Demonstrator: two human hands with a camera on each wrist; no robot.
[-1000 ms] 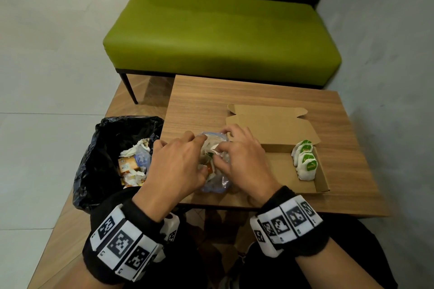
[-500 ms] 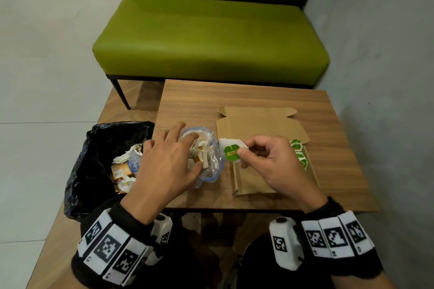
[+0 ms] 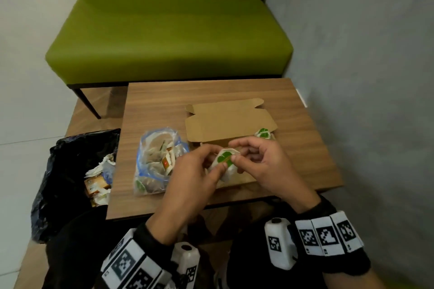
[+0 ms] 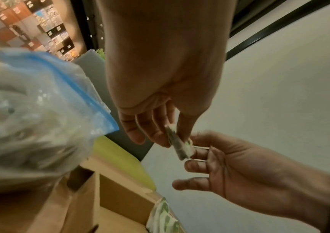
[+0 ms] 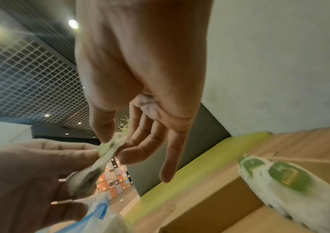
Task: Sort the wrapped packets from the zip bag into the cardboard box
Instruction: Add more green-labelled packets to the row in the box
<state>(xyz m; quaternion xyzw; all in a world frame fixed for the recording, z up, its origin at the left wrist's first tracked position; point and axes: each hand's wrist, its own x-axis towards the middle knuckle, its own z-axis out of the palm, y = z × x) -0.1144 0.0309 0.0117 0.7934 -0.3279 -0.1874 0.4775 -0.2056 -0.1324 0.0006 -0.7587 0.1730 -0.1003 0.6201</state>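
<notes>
Both hands, left (image 3: 187,178) and right (image 3: 263,162), pinch one green-labelled packet (image 3: 225,159) above the cardboard box (image 3: 225,122). The zip bag (image 3: 157,162) lies on the tabletop (image 3: 159,101) at nine o'clock; a black trash bag (image 3: 68,171) sits farther out.

Green bench (image 3: 169,37) behind wooden worktop (image 3: 164,105); black rubbish bag (image 3: 61,171) left of worktop, crumpled wrappers (image 3: 98,180) inside; grey wall (image 3: 364,54) right of worktop.
</notes>
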